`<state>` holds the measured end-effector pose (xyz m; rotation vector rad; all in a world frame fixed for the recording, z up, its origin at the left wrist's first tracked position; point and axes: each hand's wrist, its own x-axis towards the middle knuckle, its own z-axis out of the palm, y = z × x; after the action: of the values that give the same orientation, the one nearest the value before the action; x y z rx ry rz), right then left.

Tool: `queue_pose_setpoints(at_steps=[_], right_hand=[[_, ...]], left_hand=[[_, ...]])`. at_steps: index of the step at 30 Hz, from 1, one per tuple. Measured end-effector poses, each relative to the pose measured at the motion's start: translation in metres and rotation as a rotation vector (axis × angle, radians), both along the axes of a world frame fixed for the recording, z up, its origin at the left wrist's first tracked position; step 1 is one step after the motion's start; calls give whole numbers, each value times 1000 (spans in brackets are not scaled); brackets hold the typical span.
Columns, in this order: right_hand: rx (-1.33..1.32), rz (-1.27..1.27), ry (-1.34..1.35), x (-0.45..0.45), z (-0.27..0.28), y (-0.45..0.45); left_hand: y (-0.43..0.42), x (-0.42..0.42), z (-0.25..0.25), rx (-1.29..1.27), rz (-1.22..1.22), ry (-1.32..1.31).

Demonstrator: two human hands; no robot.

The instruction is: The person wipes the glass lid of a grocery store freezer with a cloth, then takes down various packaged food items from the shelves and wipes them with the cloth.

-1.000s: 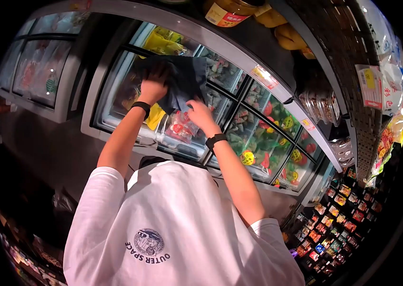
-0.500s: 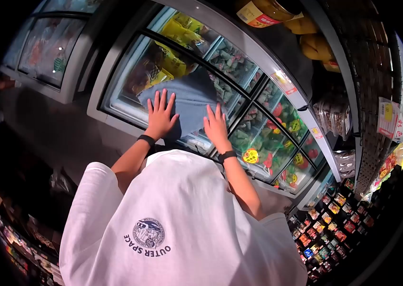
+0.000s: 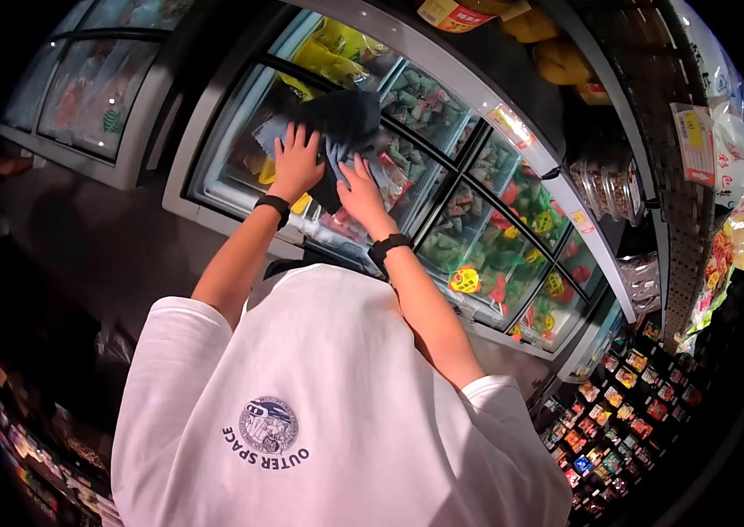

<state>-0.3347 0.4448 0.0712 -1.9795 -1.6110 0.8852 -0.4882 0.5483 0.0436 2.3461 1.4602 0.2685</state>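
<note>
A grey-blue cloth [image 3: 337, 114] lies bunched and partly folded on the glass lid of a chest freezer [image 3: 192, 206]. Its upper part is darker and smeared by motion. My left hand [image 3: 296, 164] rests on the cloth's left part, palm down, fingers stretched out. Close beside it, my right hand [image 3: 359, 195] touches the lower right part of the cloth, also with its fingers extended. Both wrists wear black bands. Under the glass are yellow bags [image 3: 332, 53] and green-and-red packages [image 3: 499, 263].
A metal shelf edge with price tags [image 3: 512, 127] runs along the freezer's far side, with jars [image 3: 460, 13] and clear packs [image 3: 607, 189] above. A second freezer [image 3: 90, 97] stands at the left. Several small hanging packs [image 3: 618, 413] are at lower right.
My right hand has moved left, close to my left hand. The cloth, spread wide before, is now gathered and folded, uncovering more glass on the right.
</note>
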Motion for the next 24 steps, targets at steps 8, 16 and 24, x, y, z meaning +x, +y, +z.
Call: queue_pose_setpoints(at_steps=[8,16,24], right_hand=[[-86,-4,-121,34,13,-153],[-140,-154,-68,82,9,-125],[-165,-244,53,56,11,-85]], left_hand=[[-113,-47,0,-131,-239,110],[-65,25,-2,-51,-401,9],[-98,14,1,-91,-383,95]])
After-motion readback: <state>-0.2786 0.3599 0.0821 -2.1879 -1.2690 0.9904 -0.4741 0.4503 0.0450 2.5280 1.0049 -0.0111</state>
